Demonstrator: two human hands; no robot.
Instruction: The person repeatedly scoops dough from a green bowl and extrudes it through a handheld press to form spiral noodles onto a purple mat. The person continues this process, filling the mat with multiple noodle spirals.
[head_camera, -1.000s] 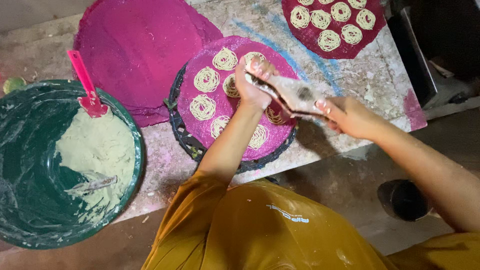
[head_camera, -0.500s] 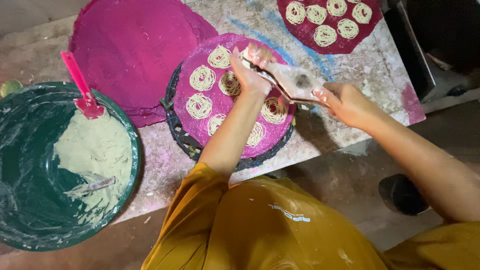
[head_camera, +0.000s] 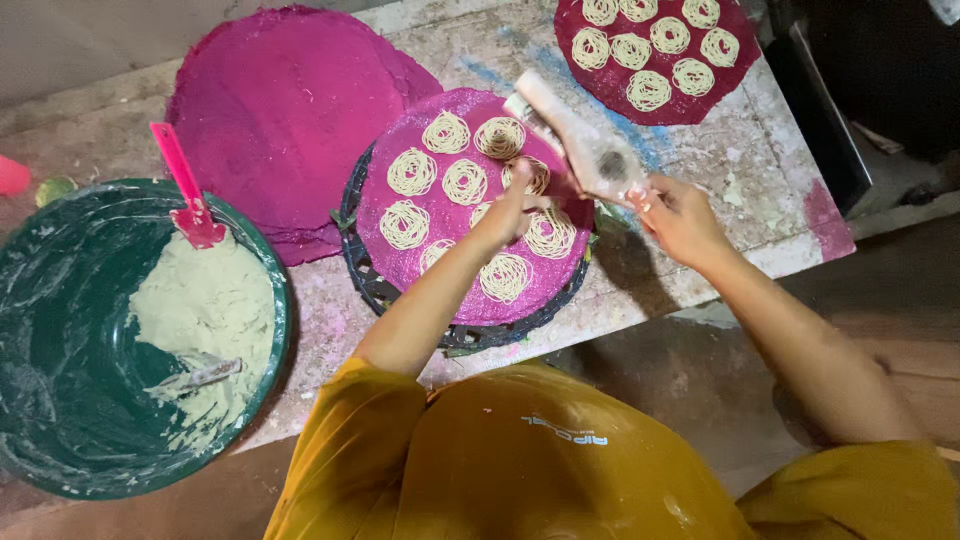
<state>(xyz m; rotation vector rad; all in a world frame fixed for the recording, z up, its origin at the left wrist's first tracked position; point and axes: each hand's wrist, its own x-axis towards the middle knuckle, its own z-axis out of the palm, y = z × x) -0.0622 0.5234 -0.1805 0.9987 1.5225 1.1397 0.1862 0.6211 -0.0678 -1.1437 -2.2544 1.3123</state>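
A wooden noodle press hangs tilted over the right side of a round pink mat. The mat lies on a black woven tray and carries several pale noodle coils. My right hand grips the press's near handle end. My left hand is closed under the press, over the coils, apparently on its lower handle. My left forearm hides part of the mat.
A green basin at the left holds pale dough and a pink spatula. A stack of pink mats lies behind. A dark red mat with several coils sits at the back right. The table edge runs near my right arm.
The far end of the press has swung toward the back of the table. My left hand has drawn back toward me, over the near coils.
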